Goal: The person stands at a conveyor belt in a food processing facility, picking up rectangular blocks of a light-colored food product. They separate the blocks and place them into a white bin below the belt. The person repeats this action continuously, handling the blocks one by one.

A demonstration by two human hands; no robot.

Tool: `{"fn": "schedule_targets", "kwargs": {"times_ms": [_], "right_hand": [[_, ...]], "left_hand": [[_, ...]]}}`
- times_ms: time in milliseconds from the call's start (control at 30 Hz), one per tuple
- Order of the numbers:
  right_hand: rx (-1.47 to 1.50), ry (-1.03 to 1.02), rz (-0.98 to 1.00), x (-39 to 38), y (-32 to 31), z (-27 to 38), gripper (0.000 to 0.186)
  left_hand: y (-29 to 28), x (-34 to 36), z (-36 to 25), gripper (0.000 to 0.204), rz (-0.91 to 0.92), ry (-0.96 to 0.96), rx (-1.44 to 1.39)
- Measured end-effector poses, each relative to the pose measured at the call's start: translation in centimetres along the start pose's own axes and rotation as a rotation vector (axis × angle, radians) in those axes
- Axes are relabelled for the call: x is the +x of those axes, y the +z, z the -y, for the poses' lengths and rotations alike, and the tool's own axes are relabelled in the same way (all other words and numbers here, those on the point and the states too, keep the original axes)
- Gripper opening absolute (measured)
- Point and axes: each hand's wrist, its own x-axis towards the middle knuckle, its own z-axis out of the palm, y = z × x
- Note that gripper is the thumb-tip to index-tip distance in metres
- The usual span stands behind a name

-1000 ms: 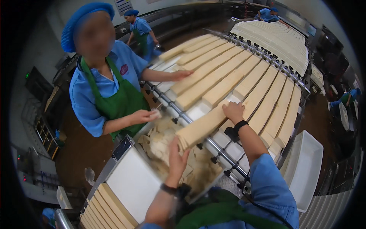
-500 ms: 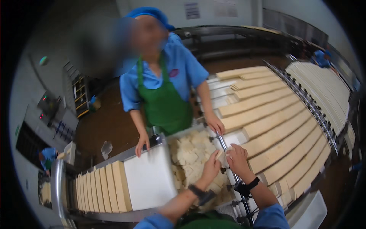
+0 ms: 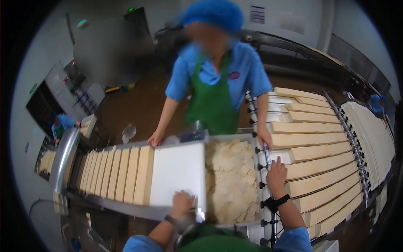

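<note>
My left hand (image 3: pixel 182 203) rests, fingers apart, on the bare white board (image 3: pixel 178 166) at lower center, right of a row of upright pale-yellow slabs (image 3: pixel 144 174). My right hand (image 3: pixel 277 175) is open, fingertips beside a white slot of the slatted conveyor (image 3: pixel 279 156), near its metal rail (image 3: pixel 267 154); I see nothing held in it. Long pale-yellow strips (image 3: pixel 319 169) lie across that conveyor. A bin of thin, irregular pale pieces (image 3: pixel 230 180) sits between my hands.
A co-worker in blue cap and green apron (image 3: pixel 212 105) faces me, one hand at the board (image 3: pixel 156 137), the other at the rail (image 3: pixel 263 136). Other workers (image 3: pixel 63 124) are at left and far right. A curved metal guard (image 3: pixel 67 155) stands left of the slabs.
My view has swung left. The strip I held earlier has left my hands; my left hand moved onto the white board. The co-worker's hands have moved to board and rail.
</note>
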Motion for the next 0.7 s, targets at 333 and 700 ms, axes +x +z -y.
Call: {"fn": "schedule_targets", "kwargs": {"times_ms": [333, 700], "right_hand": [[-0.225, 0.156, -0.109, -0.9, 3.1, 0.1, 0.069], [-0.199, 0.264, -0.096, -0.7, 3.4, -0.7, 0.067]], "left_hand": [[1.3, -4.8, -1.8, 0.041, 0.104, 0.221, -0.141], [0.8, -5.3, -0.6, 0.036, 0.067, 0.331, -0.22]]}}
